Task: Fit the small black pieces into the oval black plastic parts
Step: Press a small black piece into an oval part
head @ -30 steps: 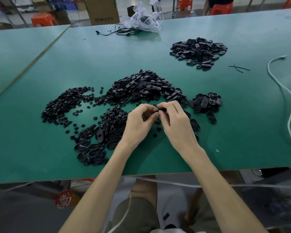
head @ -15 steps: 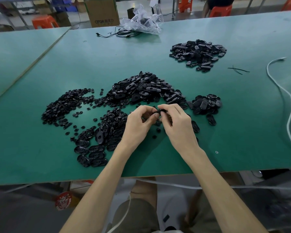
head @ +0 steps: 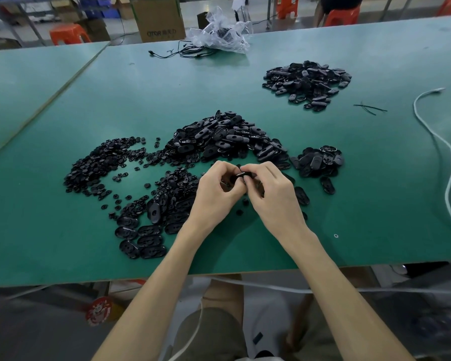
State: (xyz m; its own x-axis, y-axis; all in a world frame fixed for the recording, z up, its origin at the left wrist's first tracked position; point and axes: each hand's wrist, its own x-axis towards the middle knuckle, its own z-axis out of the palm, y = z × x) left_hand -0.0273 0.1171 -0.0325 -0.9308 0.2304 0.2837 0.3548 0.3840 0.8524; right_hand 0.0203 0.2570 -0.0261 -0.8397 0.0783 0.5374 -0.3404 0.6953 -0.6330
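Two hands are meeting low over the near middle of the green tabletop (head: 63, 243), as I am seeing it through the head camera. The left hand (head: 216, 194) is curling its thumb and fingers round one end of an oval black part (head: 242, 175); the right hand (head: 274, 196) is pinching the other end with its fingertips. The part is sitting between both hands, raised just off the tabletop. I cannot tell whether a small piece is sitting in it, since the fingers are covering most of it.

Just left of the left wrist, a flat group of oval parts (head: 141, 238) is lying with the parts touching one another. Further left, the small black pieces (head: 99, 162) are spreading in a loose scatter. Right behind the hands, the main heap of oval parts (head: 224, 136) is piling up, with a smaller cluster (head: 318, 160) just to its right. Well beyond, a far heap (head: 307, 82) is lying apart. A white cable (head: 448, 157) is snaking along the right side. A clear plastic bag (head: 219, 35) is resting at the far edge.
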